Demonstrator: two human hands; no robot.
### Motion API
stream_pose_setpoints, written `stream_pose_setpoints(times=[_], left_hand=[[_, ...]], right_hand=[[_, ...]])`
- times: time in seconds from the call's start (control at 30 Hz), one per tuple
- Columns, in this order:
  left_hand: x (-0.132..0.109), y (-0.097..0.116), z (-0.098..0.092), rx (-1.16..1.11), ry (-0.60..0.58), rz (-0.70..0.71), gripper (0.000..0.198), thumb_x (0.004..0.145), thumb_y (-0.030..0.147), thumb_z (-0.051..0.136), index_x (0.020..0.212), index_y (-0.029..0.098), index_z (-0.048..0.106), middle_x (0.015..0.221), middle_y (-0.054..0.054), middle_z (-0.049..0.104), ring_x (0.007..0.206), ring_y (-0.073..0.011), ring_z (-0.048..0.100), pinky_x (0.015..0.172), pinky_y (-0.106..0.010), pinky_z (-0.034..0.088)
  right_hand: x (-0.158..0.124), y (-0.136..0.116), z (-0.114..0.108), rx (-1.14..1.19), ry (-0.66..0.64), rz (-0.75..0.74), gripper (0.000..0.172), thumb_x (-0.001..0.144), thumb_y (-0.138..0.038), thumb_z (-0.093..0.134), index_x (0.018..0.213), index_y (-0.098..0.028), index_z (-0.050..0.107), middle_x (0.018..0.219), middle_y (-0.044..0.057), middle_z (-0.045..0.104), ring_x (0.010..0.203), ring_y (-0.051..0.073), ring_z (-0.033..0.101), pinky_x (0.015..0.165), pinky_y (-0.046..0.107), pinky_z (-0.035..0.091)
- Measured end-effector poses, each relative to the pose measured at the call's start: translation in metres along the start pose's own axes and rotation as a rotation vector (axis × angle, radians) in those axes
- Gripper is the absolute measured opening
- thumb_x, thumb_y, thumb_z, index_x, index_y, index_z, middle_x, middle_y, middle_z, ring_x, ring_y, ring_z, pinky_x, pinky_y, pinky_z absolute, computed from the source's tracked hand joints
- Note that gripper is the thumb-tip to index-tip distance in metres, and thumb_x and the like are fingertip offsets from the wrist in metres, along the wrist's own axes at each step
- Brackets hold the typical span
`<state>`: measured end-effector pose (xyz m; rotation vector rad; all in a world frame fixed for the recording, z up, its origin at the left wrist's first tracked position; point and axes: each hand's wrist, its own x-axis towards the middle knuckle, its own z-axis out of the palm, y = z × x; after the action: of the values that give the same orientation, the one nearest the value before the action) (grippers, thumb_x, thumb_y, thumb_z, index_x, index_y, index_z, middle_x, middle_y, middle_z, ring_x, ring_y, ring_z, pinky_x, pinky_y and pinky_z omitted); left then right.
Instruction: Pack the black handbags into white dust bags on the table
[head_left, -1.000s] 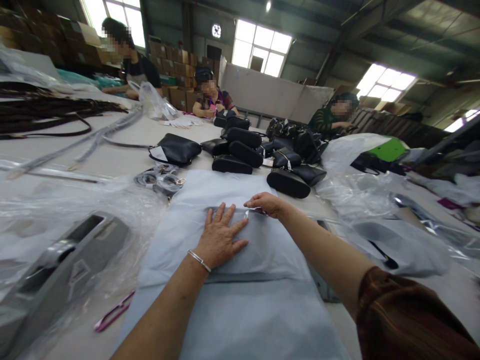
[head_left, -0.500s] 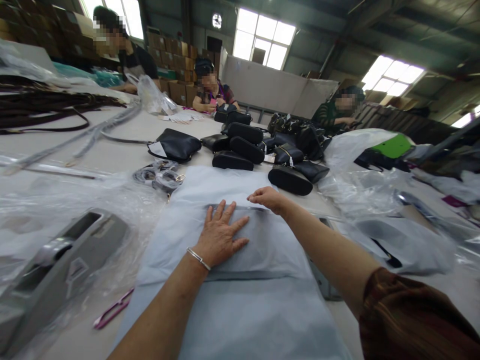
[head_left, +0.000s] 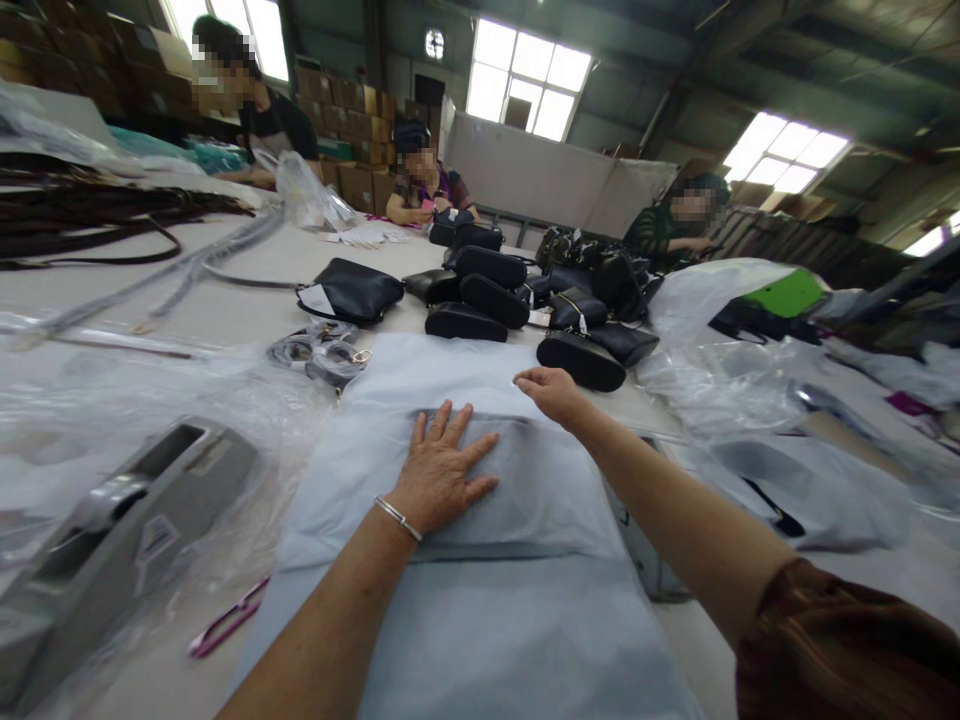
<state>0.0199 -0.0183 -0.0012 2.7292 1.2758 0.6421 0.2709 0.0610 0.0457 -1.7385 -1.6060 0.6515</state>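
My left hand (head_left: 442, 472) lies flat with its fingers spread on pale blue-white sheet material (head_left: 480, 640), thin like wrapping paper. A dark shape (head_left: 517, 480) shows through the sheet under and beside this hand; its kind is hidden. My right hand (head_left: 553, 394) is closed in a pinch just above the sheet's upper right part. A tiny white bit shows at its fingertips, too small to name. Just beyond the sheet lie several black handbags (head_left: 581, 360).
A grey tape dispenser (head_left: 150, 530) and pink thread snips (head_left: 225, 622) are at the left. Coiled straps (head_left: 319, 352) sit by the sheet's far left corner. Clear plastic bags (head_left: 742, 375) lie at the right. Several people work across the table.
My right hand has moved a little to the right and slightly away from me, still pinched. My left hand stays in place on the sheet.
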Motion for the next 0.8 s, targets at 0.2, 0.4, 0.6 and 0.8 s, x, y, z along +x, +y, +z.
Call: stream_pose_setpoints(times=[0.2, 0.4, 0.6, 0.8], left_hand=[[0.000, -0.001, 0.002, -0.009, 0.016, 0.001, 0.060, 0.089, 0.066, 0.059, 0.144, 0.043, 0.055, 0.164, -0.009, 0.034, 0.153, -0.0415, 0.023, 0.119, -0.069, 0.018], [0.000, -0.001, 0.001, -0.031, 0.021, 0.000, 0.061, 0.089, 0.065, 0.061, 0.145, 0.043, 0.054, 0.164, -0.009, 0.035, 0.152, -0.0433, 0.024, 0.118, -0.070, 0.018], [0.000, 0.000, 0.000, -0.056, 0.010, -0.004, 0.062, 0.088, 0.067, 0.061, 0.144, 0.042, 0.055, 0.165, -0.009, 0.034, 0.153, -0.0430, 0.022, 0.118, -0.070, 0.017], [0.000, 0.001, 0.000, -0.054, 0.012, -0.006, 0.062, 0.088, 0.065, 0.061, 0.145, 0.042, 0.054, 0.165, -0.010, 0.034, 0.153, -0.0427, 0.021, 0.118, -0.070, 0.016]], right_hand=[[-0.019, -0.016, -0.008, 0.461, -0.097, 0.190, 0.017, 0.078, -0.025, 0.071, 0.093, -0.017, 0.073, 0.099, 0.008, 0.077, 0.090, 0.020, 0.070, 0.078, 0.031, 0.053], [-0.053, -0.043, -0.018, 0.846, -0.440, 0.333, 0.034, 0.079, -0.022, 0.075, 0.111, -0.018, 0.066, 0.121, 0.013, 0.073, 0.080, 0.020, 0.076, 0.062, 0.028, 0.058], [-0.086, -0.035, -0.016, 0.950, -0.557, 0.408, 0.039, 0.081, -0.017, 0.068, 0.119, -0.019, 0.063, 0.120, 0.012, 0.074, 0.056, 0.011, 0.068, 0.042, 0.019, 0.046], [-0.091, -0.023, -0.014, 0.963, -0.611, 0.435, 0.045, 0.080, -0.018, 0.066, 0.125, -0.019, 0.060, 0.099, 0.008, 0.078, 0.042, 0.007, 0.054, 0.038, 0.018, 0.039]])
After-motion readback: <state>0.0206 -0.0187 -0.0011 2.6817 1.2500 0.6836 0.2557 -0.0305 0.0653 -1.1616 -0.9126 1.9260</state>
